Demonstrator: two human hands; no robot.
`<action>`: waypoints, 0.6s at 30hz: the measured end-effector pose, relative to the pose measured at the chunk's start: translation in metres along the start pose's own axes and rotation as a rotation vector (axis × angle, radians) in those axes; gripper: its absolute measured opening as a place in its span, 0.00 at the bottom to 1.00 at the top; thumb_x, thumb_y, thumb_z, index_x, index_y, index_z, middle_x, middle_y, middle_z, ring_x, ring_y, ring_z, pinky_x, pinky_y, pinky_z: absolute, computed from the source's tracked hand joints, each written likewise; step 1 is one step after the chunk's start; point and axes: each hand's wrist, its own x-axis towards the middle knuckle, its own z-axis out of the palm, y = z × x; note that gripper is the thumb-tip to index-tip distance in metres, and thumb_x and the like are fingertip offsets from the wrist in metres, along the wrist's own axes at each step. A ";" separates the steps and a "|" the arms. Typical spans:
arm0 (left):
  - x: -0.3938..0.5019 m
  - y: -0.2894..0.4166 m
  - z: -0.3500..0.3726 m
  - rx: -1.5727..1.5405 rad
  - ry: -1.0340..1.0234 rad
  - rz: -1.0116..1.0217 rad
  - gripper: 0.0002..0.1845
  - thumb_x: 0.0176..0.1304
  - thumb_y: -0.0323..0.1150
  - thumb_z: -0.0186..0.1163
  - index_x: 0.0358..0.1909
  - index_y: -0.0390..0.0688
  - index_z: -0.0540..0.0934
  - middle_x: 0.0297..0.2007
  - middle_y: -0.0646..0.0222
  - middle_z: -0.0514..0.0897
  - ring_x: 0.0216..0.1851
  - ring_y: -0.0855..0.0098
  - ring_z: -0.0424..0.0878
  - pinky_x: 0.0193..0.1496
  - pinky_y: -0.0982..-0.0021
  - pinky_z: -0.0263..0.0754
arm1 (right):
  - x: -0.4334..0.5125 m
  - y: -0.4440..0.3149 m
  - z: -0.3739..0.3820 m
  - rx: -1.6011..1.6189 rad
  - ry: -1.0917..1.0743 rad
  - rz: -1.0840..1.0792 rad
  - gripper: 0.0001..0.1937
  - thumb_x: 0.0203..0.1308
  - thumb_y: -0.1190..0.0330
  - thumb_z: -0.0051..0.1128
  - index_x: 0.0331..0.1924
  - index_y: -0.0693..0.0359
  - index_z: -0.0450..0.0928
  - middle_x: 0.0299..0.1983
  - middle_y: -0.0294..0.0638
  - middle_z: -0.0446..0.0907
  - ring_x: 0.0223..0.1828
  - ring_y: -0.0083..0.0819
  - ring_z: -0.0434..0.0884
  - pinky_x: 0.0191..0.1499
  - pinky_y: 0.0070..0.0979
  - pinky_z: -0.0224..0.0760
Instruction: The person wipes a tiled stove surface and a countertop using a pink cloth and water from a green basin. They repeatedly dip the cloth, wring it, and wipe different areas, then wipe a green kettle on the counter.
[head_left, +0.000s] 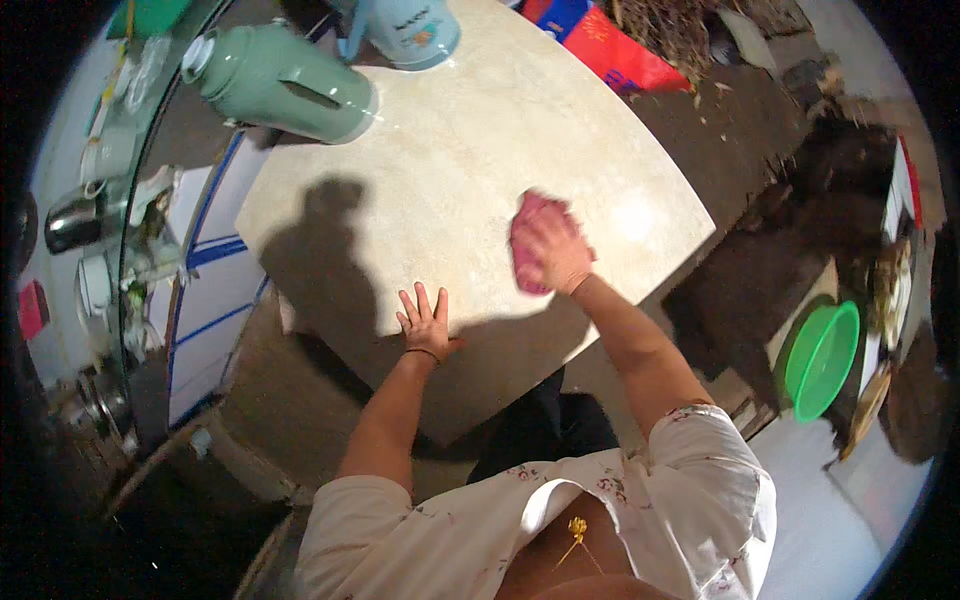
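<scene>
A pink cloth (529, 274) lies on the pale, marble-patterned tabletop (465, 165), right of the middle. Over it is my right hand (555, 247), slightly blurred, fingers curled on the cloth and pressing it against the surface. My left hand (426, 327) rests palm down near the table's front edge, fingers spread, with nothing in it. A thin bracelet circles that wrist. Part of the cloth is hidden beneath my right hand. My shadow falls across the tabletop's left side and front.
A green thermos flask (292, 82) and a light-blue jug (412, 34) stand toward the table's far left. On the right is a green plastic basin (823, 362). A red and blue bag (607, 45) lies beyond the far edge. Shelves (131, 225) with kitchenware line the left.
</scene>
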 end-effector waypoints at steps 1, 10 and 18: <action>-0.003 0.000 0.000 0.002 -0.038 -0.011 0.61 0.45 0.55 0.71 0.75 0.55 0.41 0.72 0.47 0.26 0.71 0.35 0.21 0.68 0.35 0.36 | 0.013 0.020 -0.007 -0.012 0.054 0.146 0.33 0.46 0.48 0.62 0.59 0.45 0.72 0.64 0.40 0.67 0.69 0.46 0.59 0.67 0.55 0.48; 0.015 0.004 0.033 0.144 0.024 -0.072 0.54 0.49 0.59 0.65 0.74 0.59 0.45 0.73 0.48 0.33 0.71 0.32 0.30 0.67 0.33 0.39 | 0.147 0.087 -0.023 -0.239 0.169 0.287 0.35 0.52 0.40 0.55 0.65 0.41 0.67 0.68 0.41 0.61 0.71 0.44 0.54 0.67 0.57 0.45; 0.000 0.017 0.001 0.004 -0.042 -0.002 0.45 0.57 0.51 0.59 0.73 0.47 0.51 0.73 0.48 0.41 0.71 0.35 0.36 0.68 0.34 0.40 | 0.201 0.115 -0.013 -0.164 0.229 0.044 0.36 0.48 0.40 0.55 0.63 0.43 0.69 0.67 0.42 0.63 0.69 0.47 0.57 0.65 0.61 0.46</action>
